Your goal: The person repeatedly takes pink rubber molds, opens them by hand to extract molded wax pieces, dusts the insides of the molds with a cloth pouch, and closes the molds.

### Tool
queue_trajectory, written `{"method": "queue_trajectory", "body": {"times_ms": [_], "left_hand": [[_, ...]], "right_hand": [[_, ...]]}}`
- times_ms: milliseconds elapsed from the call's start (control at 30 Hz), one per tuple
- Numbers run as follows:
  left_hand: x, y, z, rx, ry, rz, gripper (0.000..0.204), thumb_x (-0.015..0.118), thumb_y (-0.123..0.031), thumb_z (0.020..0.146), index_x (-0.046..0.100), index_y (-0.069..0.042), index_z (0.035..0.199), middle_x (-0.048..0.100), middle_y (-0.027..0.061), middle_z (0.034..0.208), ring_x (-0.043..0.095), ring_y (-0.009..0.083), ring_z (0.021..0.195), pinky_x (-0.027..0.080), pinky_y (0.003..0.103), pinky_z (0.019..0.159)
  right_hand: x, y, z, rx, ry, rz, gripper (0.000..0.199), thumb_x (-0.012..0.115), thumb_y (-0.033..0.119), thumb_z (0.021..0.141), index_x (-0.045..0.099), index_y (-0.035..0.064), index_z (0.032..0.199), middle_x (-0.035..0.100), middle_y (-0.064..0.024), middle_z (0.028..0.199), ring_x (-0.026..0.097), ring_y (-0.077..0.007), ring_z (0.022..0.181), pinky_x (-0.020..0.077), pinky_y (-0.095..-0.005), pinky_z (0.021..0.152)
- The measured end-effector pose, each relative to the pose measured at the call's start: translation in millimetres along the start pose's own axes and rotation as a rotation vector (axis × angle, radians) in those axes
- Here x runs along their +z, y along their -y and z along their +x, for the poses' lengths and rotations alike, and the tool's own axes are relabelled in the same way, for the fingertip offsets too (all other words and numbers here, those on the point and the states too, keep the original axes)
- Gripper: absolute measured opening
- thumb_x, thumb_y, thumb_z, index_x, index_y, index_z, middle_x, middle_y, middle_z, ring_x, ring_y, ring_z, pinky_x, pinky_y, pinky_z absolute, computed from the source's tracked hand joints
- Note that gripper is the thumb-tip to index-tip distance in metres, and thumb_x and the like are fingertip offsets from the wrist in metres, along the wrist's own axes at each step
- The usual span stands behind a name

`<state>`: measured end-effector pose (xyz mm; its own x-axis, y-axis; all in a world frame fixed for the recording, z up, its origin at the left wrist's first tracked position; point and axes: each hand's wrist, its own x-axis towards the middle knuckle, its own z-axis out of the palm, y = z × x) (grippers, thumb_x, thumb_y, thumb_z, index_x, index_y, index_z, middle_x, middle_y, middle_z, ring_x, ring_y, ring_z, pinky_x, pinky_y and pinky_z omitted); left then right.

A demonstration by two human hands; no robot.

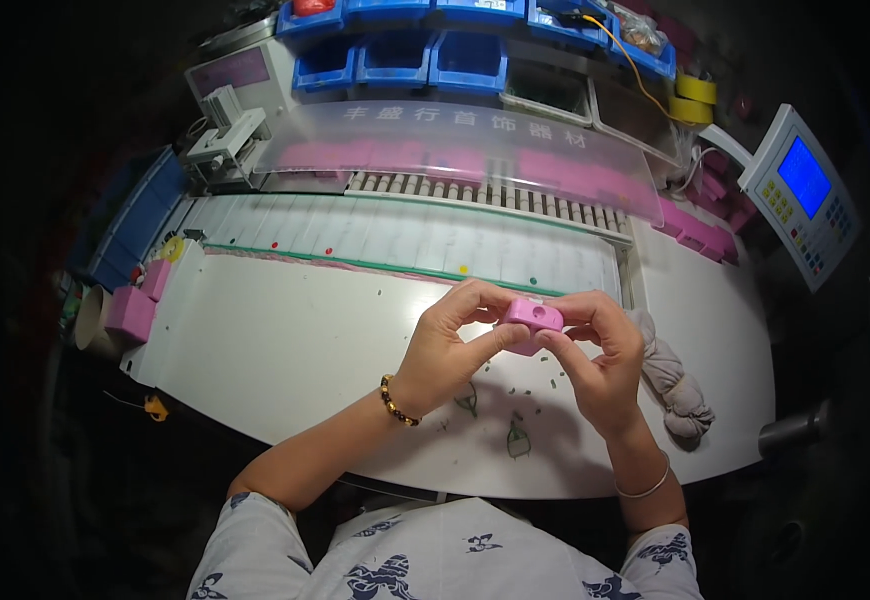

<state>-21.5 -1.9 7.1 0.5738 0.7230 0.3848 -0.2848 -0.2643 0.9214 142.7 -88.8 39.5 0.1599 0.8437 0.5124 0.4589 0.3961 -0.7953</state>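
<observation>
A: Containers first. Blue bins (467, 60) sit in rows along the back of the bench. One at top left holds something red (313, 6); one at top right holds a clear bag with brownish contents (643, 38). The rest look dark inside, can't tell what's in them.

B: Anything else that holds stuff?

A: A paper cup (88, 318) at the left edge of the white table (285, 340), contents not visible. Two pink blocks (135, 310) sit just beside it. More pink blocks (700, 235) are piled at the right, near the control panel with a blue screen (803, 195).

B: Hands?

A: Both raised over the table's middle, forearms coming up from the lower edge. The left hand (447, 345) has its fingers curled, thumb pressing the near side of a small pink block (532, 318). The right hand (600, 355) is curled too, thumb and fingertips pinching the block's right side. So both grip the same piece (it has a round hole in the top face).

B: Block position?

A: Held between the two hands, above the table, not touching it. A grey knotted cloth (673, 385) lies just right of the right hand. There's a bead bracelet on the left wrist and a thin bangle on the right.
</observation>
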Motion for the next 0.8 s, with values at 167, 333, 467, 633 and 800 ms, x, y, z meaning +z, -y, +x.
{"method": "queue_trajectory", "body": {"times_ms": [167,333,467,633,800], "left_hand": [[0,0,-1,0.045,-0.164,0.237,0.036,0.074,-0.008,0.082,0.055,-0.004,0.112,0.056,0.0062,0.114,0.055,0.0172,0.110,0.047,0.034,0.093],[6,2,-8,0.280,-0.113,0.564,0.053,0.080,-0.010,0.071,0.050,-0.004,0.114,0.052,0.0087,0.113,0.053,0.0205,0.101,0.047,0.031,0.082],[-22,16,10,0.035,-0.105,0.517,0.045,0.076,-0.014,0.073,0.054,-0.003,0.110,0.058,0.0070,0.104,0.056,0.0167,0.089,0.048,0.029,0.078],[-136,52,48,-0.118,-0.464,0.876,0.037,0.076,-0.019,0.072,0.062,-0.002,0.101,0.062,0.0108,0.102,0.061,0.0197,0.088,0.052,0.033,0.074],[-189,54,50,-0.150,-0.496,1.158,0.037,0.077,-0.028,0.071,0.065,-0.004,0.097,0.061,0.0147,0.105,0.058,0.0319,0.099,0.047,0.039,0.089]], "right_hand": [[5,-6,5,0.001,-0.069,-0.039,0.016,0.070,0.005,0.084,0.061,-0.0004,0.097,0.065,-0.0076,0.091,0.064,-0.0113,0.078,0.0527,-0.0235,0.065],[14,-16,12,0.350,-0.034,0.380,0.016,0.069,0.008,0.088,0.058,0.0020,0.097,0.066,-0.0039,0.087,0.063,-0.0080,0.079,0.0511,-0.0218,0.061],[11,-24,8,0.551,0.048,0.508,0.021,0.067,0.012,0.090,0.059,0.0020,0.106,0.066,-0.0073,0.107,0.062,-0.0093,0.090,0.0518,-0.0231,0.068],[-2,-23,1,0.546,0.090,0.382,0.027,0.064,0.013,0.091,0.058,0.0017,0.114,0.065,-0.0075,0.113,0.062,-0.0114,0.096,0.0512,-0.0248,0.075],[-14,-34,-3,0.602,0.018,0.413,0.023,0.059,0.009,0.093,0.057,0.0003,0.115,0.065,-0.0103,0.113,0.064,-0.0137,0.094,0.0520,-0.0233,0.074]]}}
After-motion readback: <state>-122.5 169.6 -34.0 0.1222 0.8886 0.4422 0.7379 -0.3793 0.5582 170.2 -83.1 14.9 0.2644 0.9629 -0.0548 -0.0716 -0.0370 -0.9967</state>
